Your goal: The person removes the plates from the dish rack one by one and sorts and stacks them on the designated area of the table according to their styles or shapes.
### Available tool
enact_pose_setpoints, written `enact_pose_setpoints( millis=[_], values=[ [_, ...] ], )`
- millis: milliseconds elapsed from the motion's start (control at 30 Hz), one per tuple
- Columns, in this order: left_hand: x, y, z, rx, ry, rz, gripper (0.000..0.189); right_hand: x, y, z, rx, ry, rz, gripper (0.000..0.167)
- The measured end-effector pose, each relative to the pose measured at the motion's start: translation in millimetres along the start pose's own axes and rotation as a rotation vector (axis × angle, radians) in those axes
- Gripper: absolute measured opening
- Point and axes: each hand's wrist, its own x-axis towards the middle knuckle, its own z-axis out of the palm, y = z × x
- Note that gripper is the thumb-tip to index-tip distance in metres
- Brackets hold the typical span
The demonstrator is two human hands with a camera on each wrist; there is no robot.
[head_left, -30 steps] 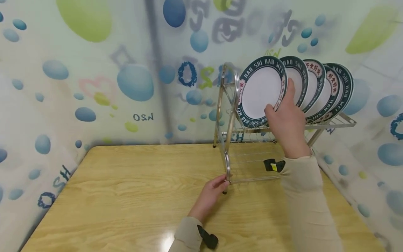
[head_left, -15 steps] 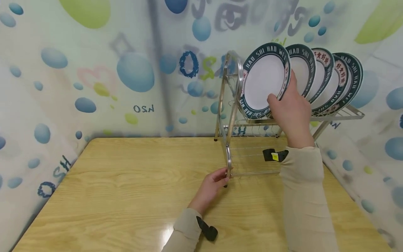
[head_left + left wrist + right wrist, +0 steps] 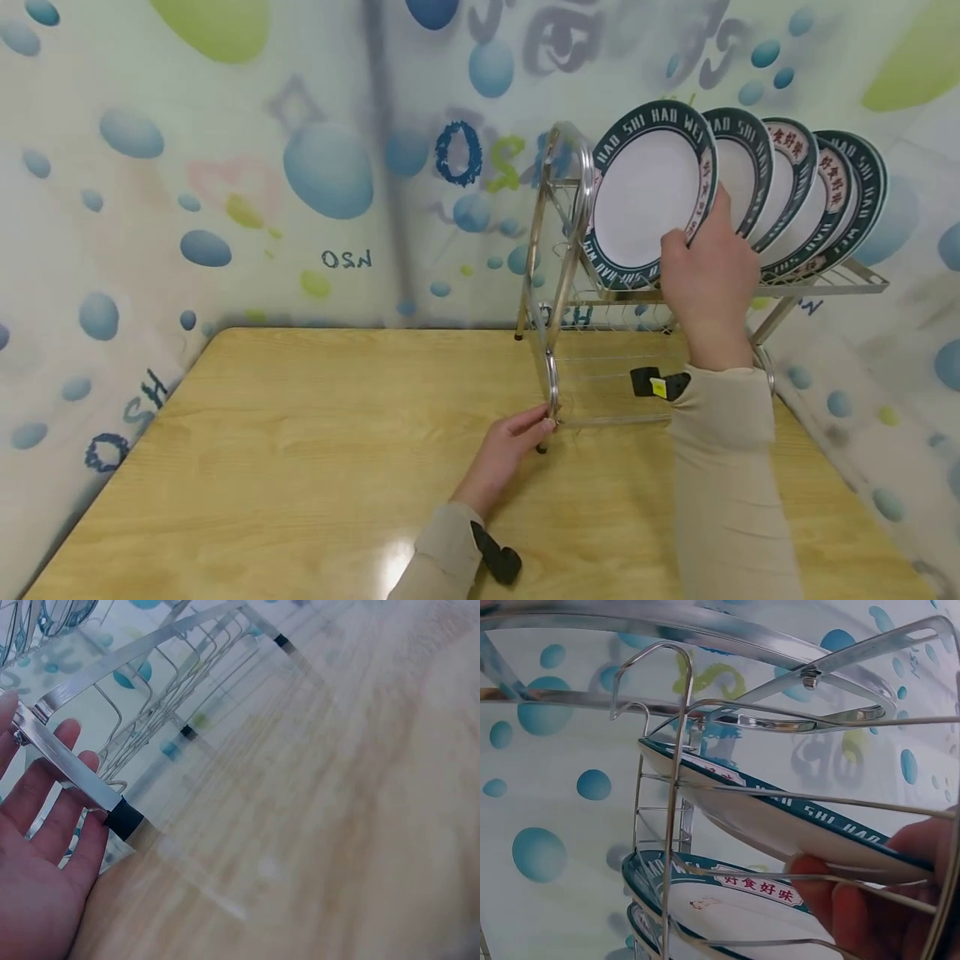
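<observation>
My right hand (image 3: 708,279) grips the leftmost plate (image 3: 648,200) by its lower right edge, thumb on the white front and fingers behind. This plate is white with a dark green lettered rim and stands tilted on the upper tier of a silver metal dish rack (image 3: 567,279). In the right wrist view the fingers (image 3: 817,889) press the plate's underside (image 3: 780,832) behind the rack wires. Low at the rack's front left, my left hand (image 3: 498,458) holds a leg (image 3: 75,765); in the left wrist view its fingers lie behind that leg.
Several matching plates (image 3: 738,167) stand in a row to the right on the same tier. Below is a lower wire tier (image 3: 615,421). The rack stands at the right of a wooden table (image 3: 300,450), near a bubble-patterned wall covering (image 3: 247,167).
The head view has shifted, so the rack and plates appear higher and farther right. Both hands keep their holds on the plate and the rack leg.
</observation>
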Motion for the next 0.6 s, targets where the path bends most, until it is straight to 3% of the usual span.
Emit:
enact_pose_setpoints(
  millis=[100, 333, 600],
  values=[
    [1.4, 3.3, 0.9, 0.001, -0.003, 0.016, 0.035, -1.3, 1, -2, 0.036, 0.060, 0.020, 0.055],
    [-1.9, 4.1, 0.0, -0.021, 0.012, -0.016, 0.034, -7.6, 0, 3, 0.077, 0.172, 0.007, 0.050],
    [1.1, 1.9, -4.6, -0.003, -0.029, -0.006, 0.035, -11.0, 4, 9, 0.200, 0.331, 0.025, 0.050]
  ],
)
